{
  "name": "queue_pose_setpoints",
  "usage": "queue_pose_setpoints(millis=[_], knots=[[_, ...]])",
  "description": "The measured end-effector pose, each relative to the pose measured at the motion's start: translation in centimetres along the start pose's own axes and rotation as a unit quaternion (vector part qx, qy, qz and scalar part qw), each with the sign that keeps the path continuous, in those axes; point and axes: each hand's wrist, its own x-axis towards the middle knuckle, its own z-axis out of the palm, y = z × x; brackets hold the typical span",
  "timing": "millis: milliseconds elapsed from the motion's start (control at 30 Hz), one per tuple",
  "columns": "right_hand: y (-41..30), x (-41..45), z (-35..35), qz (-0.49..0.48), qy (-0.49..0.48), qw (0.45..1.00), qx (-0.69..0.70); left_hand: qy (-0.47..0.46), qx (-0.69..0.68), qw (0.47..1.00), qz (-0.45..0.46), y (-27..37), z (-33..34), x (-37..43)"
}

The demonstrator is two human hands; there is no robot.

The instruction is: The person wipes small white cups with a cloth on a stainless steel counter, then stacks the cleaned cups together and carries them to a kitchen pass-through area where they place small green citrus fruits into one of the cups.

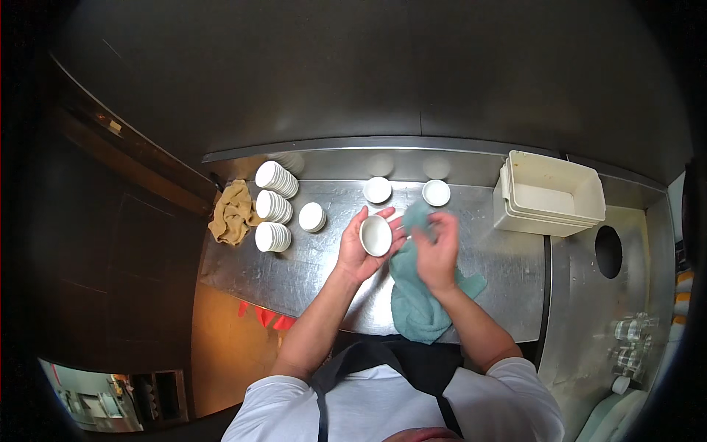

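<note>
My left hand (356, 251) holds a small white bowl (376, 236) over the steel counter, its hollow side turned up towards me. My right hand (439, 251), blurred, grips a teal towel (422, 309) by its upper part beside that bowl. The rest of the cloth trails down to the counter's front edge. Beyond my hands, two more white bowls, one on the left (377, 190) and one on the right (436, 193), stand near the back wall. Another white piece is partly hidden behind my left fingers.
Several white bowls form stacks at the left: a back stack (276, 179), a middle one (274, 206), a front one (273, 237) and a shorter one (312, 216). A tan cloth (233, 212) lies beyond them. Nested cream tubs (552, 221) stand right, near a round counter hole (608, 252) and glasses (629, 330).
</note>
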Motion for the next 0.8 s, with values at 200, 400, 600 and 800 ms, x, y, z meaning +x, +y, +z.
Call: queue_pose_setpoints(millis=[200,400,600,800], knots=[[1.0,-0.3,1.2,-0.176,-0.172,0.946,-0.212,0.011,0.009,1.0,-0.01,-1.8,1.2,0.3],[1.2,-4.1,1.8,0.096,-0.203,0.972,-0.071,0.078,0.225,0.969,0.07,-2.0,0.4,-0.5],[1.7,-3.3,1.0,-0.147,-0.186,0.954,-0.183,0.041,0.173,0.983,0.045,-1.3,0.8,-1.5],[1.3,-2.8,0.2,0.166,-0.073,0.98,0.078,0.041,0.12,0.988,0.088,-2.4,-1.2,-2.1]])
